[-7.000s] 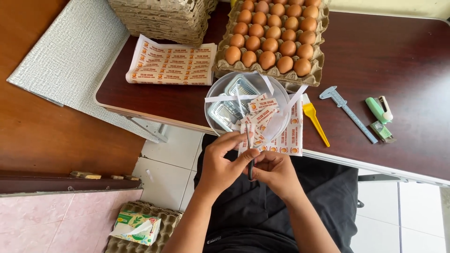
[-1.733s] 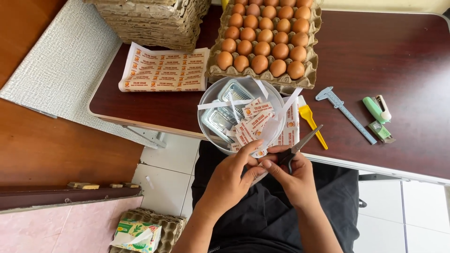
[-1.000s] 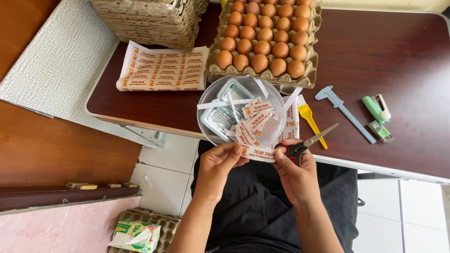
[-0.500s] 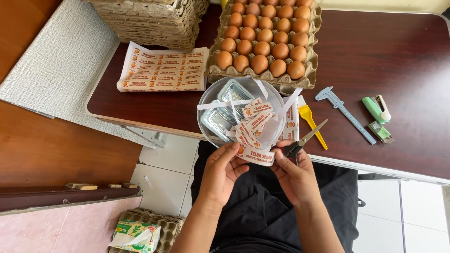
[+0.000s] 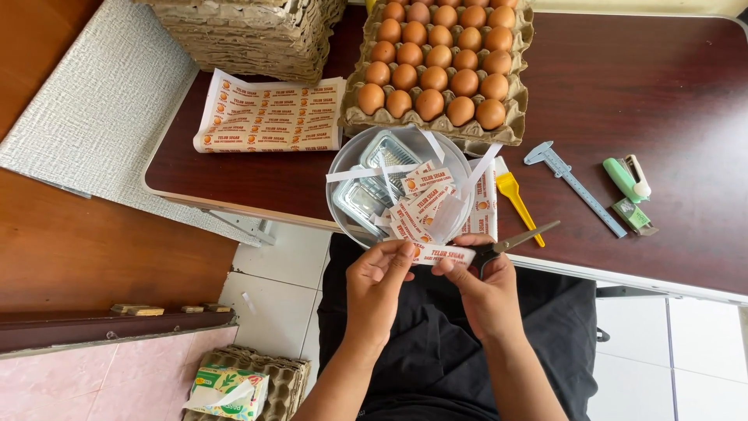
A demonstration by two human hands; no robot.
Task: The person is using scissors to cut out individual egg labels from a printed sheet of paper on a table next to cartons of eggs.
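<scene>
Both hands pinch a paper label (image 5: 442,254) between them, right hand (image 5: 485,287) also gripping scissors (image 5: 510,243).

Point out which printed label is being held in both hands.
The single cut label, pinched between left hand and right hand; the other cut labels lie in the bowl.

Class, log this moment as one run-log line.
left hand: holds label strip | right hand: strip, scissors | bowl: cut labels

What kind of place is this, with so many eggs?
Probably a small home egg-packing spot. A full tray of brown eggs sits by stacked empty egg trays and a printed label sheet, while both hands hold one cut label.
</scene>
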